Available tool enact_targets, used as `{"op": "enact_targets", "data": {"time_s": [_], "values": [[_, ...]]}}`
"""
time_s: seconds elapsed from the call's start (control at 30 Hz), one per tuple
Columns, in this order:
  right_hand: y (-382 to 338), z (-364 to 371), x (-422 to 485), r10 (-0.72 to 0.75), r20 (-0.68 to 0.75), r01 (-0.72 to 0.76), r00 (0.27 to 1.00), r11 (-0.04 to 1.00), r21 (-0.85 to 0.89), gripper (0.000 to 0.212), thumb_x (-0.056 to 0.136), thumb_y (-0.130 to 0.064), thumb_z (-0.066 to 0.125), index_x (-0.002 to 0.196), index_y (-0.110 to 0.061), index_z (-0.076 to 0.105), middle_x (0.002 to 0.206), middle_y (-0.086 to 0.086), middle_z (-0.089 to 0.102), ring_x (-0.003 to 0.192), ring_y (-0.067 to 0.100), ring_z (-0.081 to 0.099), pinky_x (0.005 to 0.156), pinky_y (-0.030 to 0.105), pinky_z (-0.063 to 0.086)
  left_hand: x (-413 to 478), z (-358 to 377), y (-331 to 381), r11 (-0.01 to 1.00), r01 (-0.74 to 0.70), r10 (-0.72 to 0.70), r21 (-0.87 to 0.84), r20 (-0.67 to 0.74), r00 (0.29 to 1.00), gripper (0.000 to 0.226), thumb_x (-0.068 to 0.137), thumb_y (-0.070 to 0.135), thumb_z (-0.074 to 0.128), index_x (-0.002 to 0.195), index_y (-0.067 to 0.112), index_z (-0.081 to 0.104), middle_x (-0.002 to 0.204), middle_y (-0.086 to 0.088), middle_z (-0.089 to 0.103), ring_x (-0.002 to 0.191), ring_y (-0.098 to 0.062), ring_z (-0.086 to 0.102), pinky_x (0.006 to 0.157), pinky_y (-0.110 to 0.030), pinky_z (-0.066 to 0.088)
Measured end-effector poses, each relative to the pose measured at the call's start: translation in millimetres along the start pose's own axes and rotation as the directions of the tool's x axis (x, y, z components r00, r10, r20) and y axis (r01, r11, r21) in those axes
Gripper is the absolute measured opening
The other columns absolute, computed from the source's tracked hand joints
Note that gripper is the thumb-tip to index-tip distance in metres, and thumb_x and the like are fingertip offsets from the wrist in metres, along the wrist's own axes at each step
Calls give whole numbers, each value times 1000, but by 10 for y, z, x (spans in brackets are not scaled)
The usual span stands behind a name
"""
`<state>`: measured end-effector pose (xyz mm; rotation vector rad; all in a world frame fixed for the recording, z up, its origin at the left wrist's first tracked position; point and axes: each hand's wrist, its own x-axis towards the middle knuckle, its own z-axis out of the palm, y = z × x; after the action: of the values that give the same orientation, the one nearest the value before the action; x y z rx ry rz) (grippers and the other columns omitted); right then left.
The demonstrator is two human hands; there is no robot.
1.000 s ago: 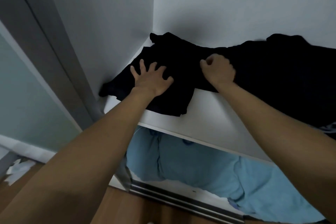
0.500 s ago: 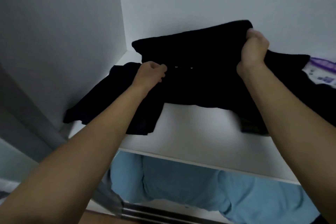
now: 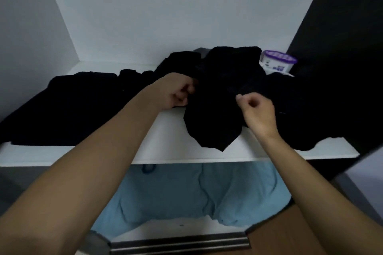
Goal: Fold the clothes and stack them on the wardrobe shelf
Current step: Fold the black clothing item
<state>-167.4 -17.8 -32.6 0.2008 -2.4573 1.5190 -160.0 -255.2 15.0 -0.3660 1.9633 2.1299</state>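
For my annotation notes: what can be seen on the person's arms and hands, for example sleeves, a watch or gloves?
Both forearms are bare along all their visible length; no sleeve reaches into view. The left hand and the right hand wear no gloves. No watch, bracelet or ring can be seen on either wrist or hand, though the picture is dim and slightly blurred.

clothes (image 3: 217, 97) lie on shelf (image 3: 172, 141), tub (image 3: 276, 62) behind right.
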Motion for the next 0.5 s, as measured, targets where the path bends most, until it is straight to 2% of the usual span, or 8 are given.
{"op": "enact_targets", "data": {"time_s": [0.07,0.13,0.2,0.27,0.33,0.4,0.43,0.5], "values": [[106,-100,119,180,-58,-182,982,982,-44,40,84,-52,70,95,-14,68,94,0,71,86,14,66,80,32,52,-59,80,-163,988,29,-18,150,-74,997,7,94,12,55,98,14,61,56,3,52,38,-8,29,44,-20,36],[112,-66,214,359,171,-375,918,924,74,51,78,-58,74,93,-10,69,86,1,72,72,13,70,61,25,53,-132,147,-284,983,49,-16,176,-184,983,7,93,16,59,98,13,63,57,3,57,42,-9,35,49,-21,44],[61,27,230,384,332,-444,862,887,129,38,78,-48,80,79,-12,67,69,1,69,54,12,66,43,16,45,-223,197,-374,983,44,0,178,-241,970,7,93,19,60,92,13,64,65,2,61,47,-9,43,55,-25,49],[49,129,207,331,358,-404,873,902,153,23,86,-27,77,77,-11,63,78,9,69,60,13,63,43,16,47,-294,237,-436,986,-44,93,161,-314,945,8,93,17,59,88,14,65,69,0,62,52,-11,51,54,-25,52],[77,155,141,208,377,-284,902,946,157,8,93,-13,68,92,-6,66,99,15,70,76,17,67,61,22,57,-342,270,-467,959,-196,268,203,-431,862,8,91,12,56,87,12,63,73,-4,60,55,-10,53,52,-21,50],[122,101,18,-25,406,-16,914,995,97,12,96,-14,63,99,-4,67,102,13,69,88,20,67,74,30,56,-364,292,-448,919,-282,388,275,-508,769,19,90,20,60,104,9,62,86,-2,60,70,-9,56,68,-24,48],[136,44,-74,-161,427,143,890,987,74,11,96,-16,62,97,-5,67,100,10,68,90,19,65,76,31,53,-371,319,-427,920,-284,387,270,-514,765,37,88,31,66,116,9,58,93,2,61,79,-9,58,75,-25,47],[140,-90,-291,-415,484,453,771,890,42,9,94,-16,63,89,-9,65,95,5,63,93,19,59,81,30,44,-419,430,-369,966,-190,251,177,-446,859,68,74,56,75,122,14,53,104,5,67,91,-10,66,73,-26,50]]}}
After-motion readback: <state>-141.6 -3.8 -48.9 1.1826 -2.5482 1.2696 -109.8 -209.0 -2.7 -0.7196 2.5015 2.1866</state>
